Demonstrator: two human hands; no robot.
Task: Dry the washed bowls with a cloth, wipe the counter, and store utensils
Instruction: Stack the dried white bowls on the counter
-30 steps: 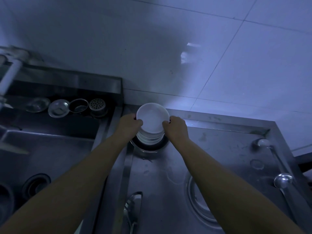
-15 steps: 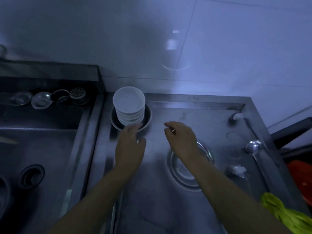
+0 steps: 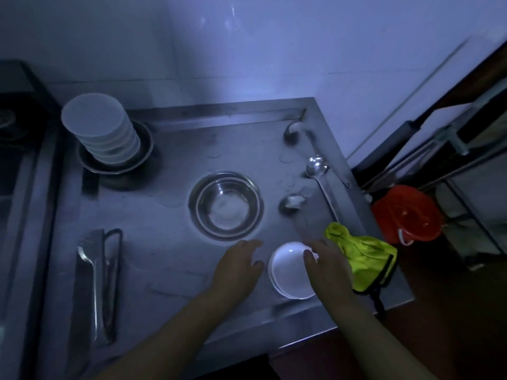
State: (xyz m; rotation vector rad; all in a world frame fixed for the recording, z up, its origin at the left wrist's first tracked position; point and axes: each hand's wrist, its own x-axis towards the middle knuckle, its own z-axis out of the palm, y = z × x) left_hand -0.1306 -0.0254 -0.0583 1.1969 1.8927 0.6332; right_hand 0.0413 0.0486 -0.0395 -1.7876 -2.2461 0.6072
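A single white bowl [image 3: 288,275] sits near the front right of the steel counter [image 3: 164,256]. My right hand [image 3: 327,266] grips its right rim, with the thumb inside the bowl. Just left of the bowl my left hand [image 3: 238,267] hovers with relaxed fingers and holds nothing. A yellow-green cloth [image 3: 362,256] lies bunched right behind my right hand. A stack of white bowls [image 3: 101,130] stands in a steel dish [image 3: 142,157] at the back left.
An empty steel bowl [image 3: 226,205] sits mid-counter. Ladles and spoons [image 3: 317,165] lie along the right edge, and more utensils [image 3: 94,283] lie at the front left. A red bucket [image 3: 406,212] stands on the floor beyond the counter's right edge. The sink [image 3: 11,160] is at far left.
Both hands let go of the bowl stack at the back left and moved to the front right. My right hand now holds a single white bowl. The view turned right.
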